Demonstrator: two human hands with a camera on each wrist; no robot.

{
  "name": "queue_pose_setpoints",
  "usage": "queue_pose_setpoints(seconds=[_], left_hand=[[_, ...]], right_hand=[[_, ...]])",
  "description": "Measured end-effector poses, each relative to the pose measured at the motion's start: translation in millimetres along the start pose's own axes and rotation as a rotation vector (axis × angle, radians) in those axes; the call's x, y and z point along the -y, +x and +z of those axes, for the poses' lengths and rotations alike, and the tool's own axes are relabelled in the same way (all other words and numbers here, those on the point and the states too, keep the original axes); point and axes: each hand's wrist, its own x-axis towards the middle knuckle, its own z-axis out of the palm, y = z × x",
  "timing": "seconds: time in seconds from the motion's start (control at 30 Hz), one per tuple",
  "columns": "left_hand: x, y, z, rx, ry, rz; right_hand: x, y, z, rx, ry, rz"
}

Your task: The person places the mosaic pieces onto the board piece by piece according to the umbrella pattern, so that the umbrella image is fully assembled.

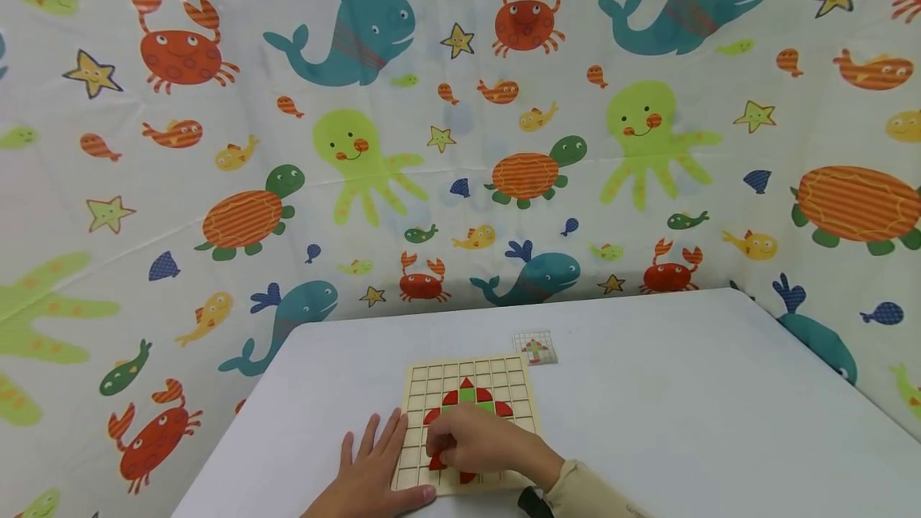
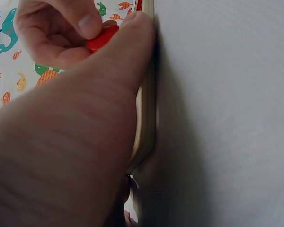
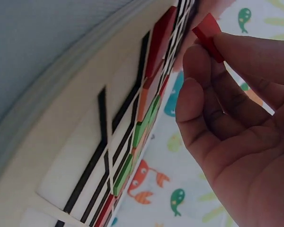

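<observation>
A pale wooden grid board [image 1: 435, 374] lies on the white table. My right hand [image 1: 478, 438] is over its front half and pinches a small red piece [image 3: 209, 35] between thumb and forefinger, tilted and held off the board in the right wrist view. My left hand [image 1: 374, 462] lies with fingers spread along the board's left edge, its thumb at the front edge. Set in the grid are green squares [image 1: 467, 395], a red triangle [image 1: 466, 383] at the top, red rounded pieces [image 1: 504, 408] at the sides and a red piece [image 1: 468, 477] near the front. My right hand hides the middle.
A small card [image 1: 536, 348] with a printed red and green grid pattern lies behind the board's far right corner. A curtain [image 1: 460, 222] with sea animals hangs behind the table [image 1: 683, 398]. A dark object [image 1: 534, 502] shows beside the right sleeve.
</observation>
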Motion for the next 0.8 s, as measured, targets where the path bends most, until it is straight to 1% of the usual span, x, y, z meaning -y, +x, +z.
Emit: queue_pose_setpoints(seconds=[0.17,0.3,0.47,0.63,0.8], left_hand=[[0.4,-0.3,-0.3,0.011,-0.03,-0.016],[1.1,-0.2,0.0,0.013,-0.031,-0.006],[1.0,0.4,-1.9,0.011,-0.03,-0.003],[-0.7,0.2,-2.8,0.012,-0.014,-0.004],[-2.6,-1.6,-3.2,0.01,-0.017,0.017]], right_hand=[[-3,-0.5,2,0.023,-0.075,-0.029],[-2,-0.5,1,0.053,-0.112,-0.044],[0,1.9,0,0.083,-0.174,-0.084],[1,3.0,7,0.073,-0.218,-0.119],[5,2.3,13,0.044,-0.272,-0.116]])
